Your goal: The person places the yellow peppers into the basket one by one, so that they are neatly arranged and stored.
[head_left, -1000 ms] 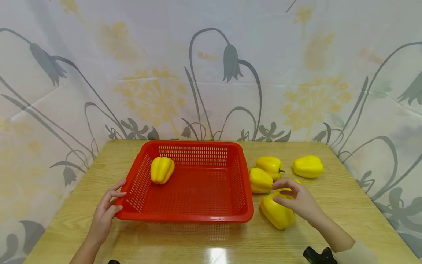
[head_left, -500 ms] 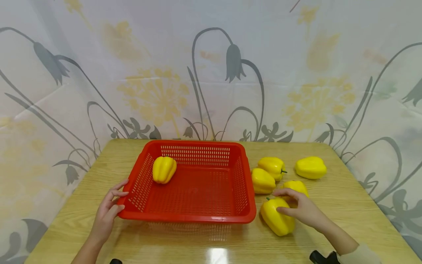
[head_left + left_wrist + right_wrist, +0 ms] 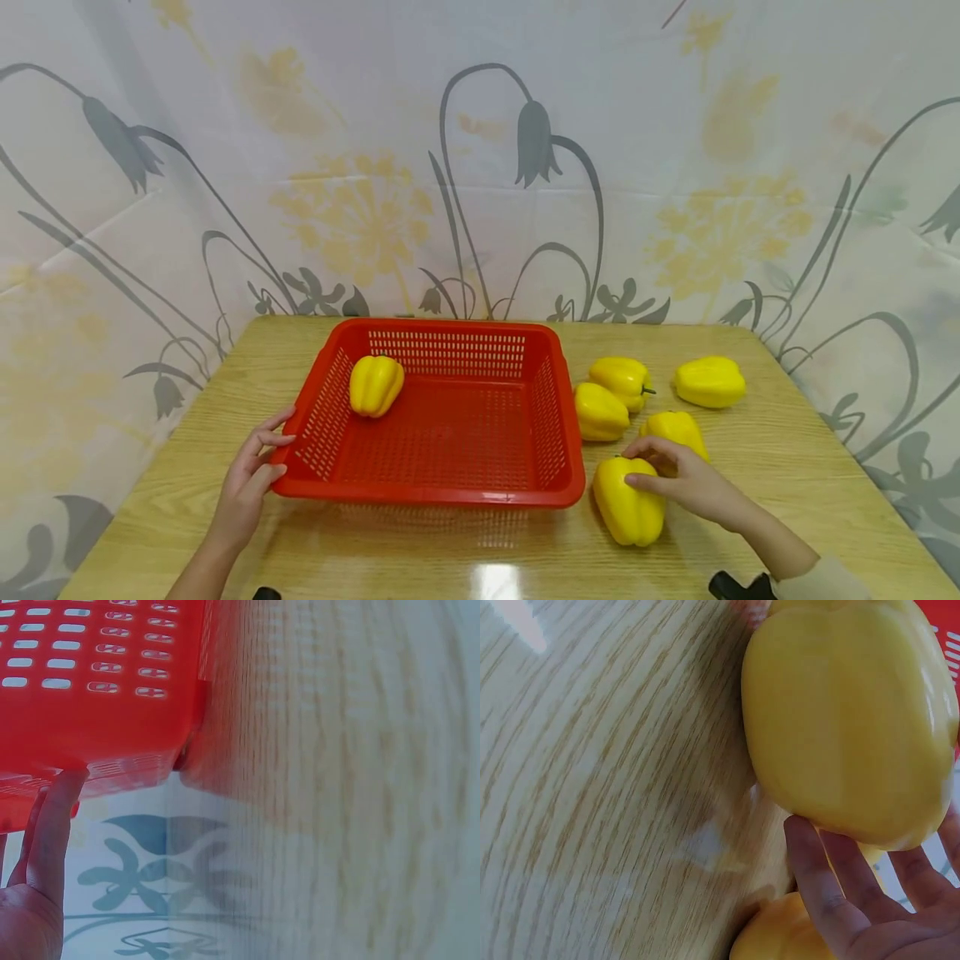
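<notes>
My right hand (image 3: 686, 483) grips the nearest yellow bell pepper (image 3: 628, 504), thumb on its near side and fingers at its stem end. In the right wrist view that bell pepper (image 3: 844, 720) fills the upper right, with fingertips (image 3: 804, 832) against its lower end. On the other side, my left hand (image 3: 243, 483) holds the left rim of a red plastic basket (image 3: 442, 497). In the left wrist view its fingers (image 3: 56, 825) reach up to the perforated basket wall (image 3: 90, 720). One yellow bell pepper (image 3: 376, 386) sits inside the basket at the back left.
Right of the basket lie more yellow bell peppers: one against its side (image 3: 600, 412), another just behind (image 3: 621, 379), one beside my right hand (image 3: 677, 431) and one farther right (image 3: 709, 382). A flower-printed cloth (image 3: 375, 208) hangs behind the wooden table (image 3: 390, 554).
My right hand has closed from above onto the nearest bell pepper, which has turned and shifted slightly toward me. The left hand has stayed on the basket rim.
</notes>
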The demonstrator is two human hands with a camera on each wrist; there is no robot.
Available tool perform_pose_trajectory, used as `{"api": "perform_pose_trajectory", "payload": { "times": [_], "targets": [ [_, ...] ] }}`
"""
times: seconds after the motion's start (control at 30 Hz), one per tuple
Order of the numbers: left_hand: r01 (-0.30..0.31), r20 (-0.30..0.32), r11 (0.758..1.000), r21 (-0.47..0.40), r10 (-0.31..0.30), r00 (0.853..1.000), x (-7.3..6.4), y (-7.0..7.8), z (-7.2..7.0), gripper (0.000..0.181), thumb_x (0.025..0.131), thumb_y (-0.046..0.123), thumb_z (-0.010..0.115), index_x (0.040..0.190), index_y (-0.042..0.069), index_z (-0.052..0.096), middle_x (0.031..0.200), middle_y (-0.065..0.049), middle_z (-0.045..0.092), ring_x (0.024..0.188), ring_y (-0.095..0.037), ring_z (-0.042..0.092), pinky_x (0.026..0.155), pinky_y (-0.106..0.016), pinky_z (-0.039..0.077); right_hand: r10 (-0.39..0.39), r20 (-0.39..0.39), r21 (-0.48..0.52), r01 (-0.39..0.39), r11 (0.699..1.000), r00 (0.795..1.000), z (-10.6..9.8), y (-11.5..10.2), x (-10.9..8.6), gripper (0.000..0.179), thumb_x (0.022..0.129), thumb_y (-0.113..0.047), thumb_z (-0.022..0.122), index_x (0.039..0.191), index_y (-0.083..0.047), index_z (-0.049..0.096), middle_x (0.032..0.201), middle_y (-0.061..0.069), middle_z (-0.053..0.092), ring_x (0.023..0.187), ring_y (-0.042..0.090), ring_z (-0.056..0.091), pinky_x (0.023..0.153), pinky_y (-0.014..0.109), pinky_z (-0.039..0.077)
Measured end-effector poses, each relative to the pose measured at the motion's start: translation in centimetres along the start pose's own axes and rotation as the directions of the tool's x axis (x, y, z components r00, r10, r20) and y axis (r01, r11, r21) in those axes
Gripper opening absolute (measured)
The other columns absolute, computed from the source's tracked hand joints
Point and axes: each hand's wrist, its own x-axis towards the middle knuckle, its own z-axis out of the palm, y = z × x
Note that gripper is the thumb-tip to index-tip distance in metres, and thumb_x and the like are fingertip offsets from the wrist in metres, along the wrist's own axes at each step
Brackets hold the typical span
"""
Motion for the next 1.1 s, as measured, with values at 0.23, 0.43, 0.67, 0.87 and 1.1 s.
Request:
{"api": "perform_pose_trajectory", "payload": {
  "times": [0.23,0.43,0.67,0.87,1.1],
  "targets": [
    [0.024,-0.008,0.999,0.027,-0.023,1.0,-0.1,-0.1,-0.1,0.029,0.08,-0.018,0.027,0.103,-0.012,0.046,0.137,0.003,0.041,0.112,-0.008,0.049,0.074,-0.021,0.051,-0.03,-0.03,-0.05,0.028,0.998,0.999,0.1,0.5,0.1,0.029,0.086,-0.023,0.066,0.107,-0.004,0.058,0.104,0.007,0.058,0.098,0.014,0.056,0.082,0.027,0.046],
    [0.033,-0.002,0.999,0.02,-0.033,0.999,-0.1,-0.1,-0.1,0.032,0.081,-0.018,0.027,0.103,-0.008,0.048,0.137,0.002,0.041,0.109,-0.008,0.051,0.073,-0.023,0.051,-0.021,-0.069,-0.086,0.015,0.996,0.997,0.0,0.7,0.3,0.03,0.085,-0.024,0.067,0.106,-0.004,0.06,0.099,0.006,0.06,0.09,0.013,0.056,0.077,0.028,0.047],
    [0.037,-0.01,0.999,0.038,-0.036,0.999,0.0,0.1,-0.1,0.031,0.081,-0.018,0.028,0.103,-0.009,0.048,0.136,0.003,0.041,0.11,-0.007,0.049,0.074,-0.021,0.051,-0.02,-0.029,-0.078,0.017,0.997,0.999,0.0,0.5,0.5,0.036,0.083,-0.027,0.069,0.112,-0.008,0.06,0.109,0.004,0.059,0.103,0.02,0.054,0.086,0.033,0.045],
    [0.024,-0.012,0.999,0.03,-0.024,1.0,0.1,0.1,-0.2,0.029,0.081,-0.018,0.029,0.103,-0.012,0.046,0.136,0.002,0.041,0.111,-0.009,0.049,0.074,-0.02,0.05,0.0,0.01,-0.101,0.001,0.995,1.0,0.1,0.5,0.8,0.041,0.081,-0.028,0.071,0.115,-0.007,0.058,0.113,0.006,0.057,0.105,0.029,0.05,0.087,0.039,0.042],
    [0.021,-0.016,1.0,0.019,-0.021,1.0,0.1,-0.2,0.0,0.031,0.079,-0.019,0.028,0.102,-0.011,0.047,0.135,0.003,0.043,0.112,-0.008,0.047,0.074,-0.02,0.05,0.017,-0.071,-0.109,-0.025,0.994,0.997,0.0,0.2,1.0,0.044,0.08,-0.027,0.072,0.114,-0.004,0.058,0.108,0.005,0.059,0.095,0.022,0.053,0.077,0.031,0.045]
  ]
}}
